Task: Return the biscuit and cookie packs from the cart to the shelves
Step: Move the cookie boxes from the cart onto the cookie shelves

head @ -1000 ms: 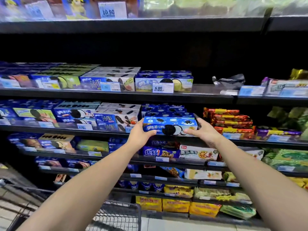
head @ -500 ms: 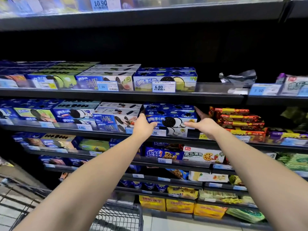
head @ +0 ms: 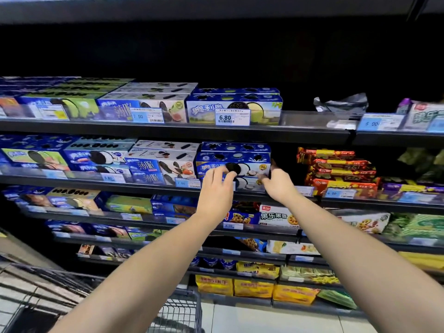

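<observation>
A blue sandwich-cookie box [head: 234, 159] lies on top of a matching box on the second shelf [head: 144, 186], right of the white thin-cookie boxes [head: 163, 159]. My left hand [head: 216, 191] is in front of its lower front face, fingers loosely curled with the tips against the box. My right hand [head: 276, 183] is at the box's lower right corner, where a finger and the thumb touch the end. Neither hand wraps around the box. The wire cart [head: 177, 311] is low in the middle, and what it holds is hidden.
Red and yellow packs [head: 336, 169] are stacked right of the blue box, across a dark gap. The shelf above [head: 300, 131] has a bare stretch with a crumpled grey bag [head: 341, 104]. Lower shelves carry more biscuit packs, with yellow bags [head: 254, 287] at the bottom.
The blue box went from in front of the shelf edge back onto the stack. Both hands loosened their hold on its ends and dropped to its lower front.
</observation>
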Available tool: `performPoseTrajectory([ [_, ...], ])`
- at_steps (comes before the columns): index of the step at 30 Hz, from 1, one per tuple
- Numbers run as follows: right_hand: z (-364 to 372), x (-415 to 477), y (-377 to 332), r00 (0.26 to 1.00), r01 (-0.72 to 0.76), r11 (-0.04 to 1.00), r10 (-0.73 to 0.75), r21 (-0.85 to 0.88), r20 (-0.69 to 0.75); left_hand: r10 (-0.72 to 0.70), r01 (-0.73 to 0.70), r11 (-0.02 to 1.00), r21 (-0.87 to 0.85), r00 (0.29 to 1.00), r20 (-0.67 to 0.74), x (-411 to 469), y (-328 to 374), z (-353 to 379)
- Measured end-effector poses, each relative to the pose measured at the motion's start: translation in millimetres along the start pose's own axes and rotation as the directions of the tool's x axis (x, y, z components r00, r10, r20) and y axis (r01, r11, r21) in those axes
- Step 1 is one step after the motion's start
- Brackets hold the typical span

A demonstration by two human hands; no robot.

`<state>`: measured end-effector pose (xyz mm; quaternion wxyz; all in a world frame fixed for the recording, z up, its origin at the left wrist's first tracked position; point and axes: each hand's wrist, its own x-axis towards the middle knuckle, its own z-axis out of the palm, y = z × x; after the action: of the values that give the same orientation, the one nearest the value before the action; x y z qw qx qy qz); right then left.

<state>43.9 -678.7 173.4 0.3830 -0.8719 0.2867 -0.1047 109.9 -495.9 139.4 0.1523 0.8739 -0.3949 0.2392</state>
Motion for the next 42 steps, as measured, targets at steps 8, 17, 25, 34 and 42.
performPoseTrajectory([
  [8, 7.8, -2.5, -8.0, 0.997, -0.074, 0.99, 0.071, -0.124, -0.027, -0.055, 0.077, 0.993, -0.095, 0.974, 0.22, 0.7, -8.0, -11.1],
  [17, 7.8, -17.5, -5.2, 0.995, -0.082, 0.969, 0.065, -0.232, -0.079, -0.125, 0.178, 0.97, -0.168, 0.95, 0.286, -2.8, -18.9, -14.9],
  [25, 30.9, -75.0, -18.1, 0.991, -0.042, 0.936, -0.004, -0.348, -0.131, -0.022, 0.066, 0.989, -0.13, 0.949, 0.316, -47.5, -47.8, -41.0],
  [34, 140.6, -159.1, -50.3, 0.999, -0.004, 0.916, 0.021, -0.401, 0.038, -0.034, 0.083, 0.994, -0.071, 0.855, 0.517, -152.1, -140.1, -66.4],
  [42, 273.8, -202.8, -76.1, 0.919, 0.255, 0.827, -0.047, -0.501, 0.391, -0.124, 0.163, 0.987, 0.005, 0.724, 0.678, -254.9, -231.9, -70.1],
])
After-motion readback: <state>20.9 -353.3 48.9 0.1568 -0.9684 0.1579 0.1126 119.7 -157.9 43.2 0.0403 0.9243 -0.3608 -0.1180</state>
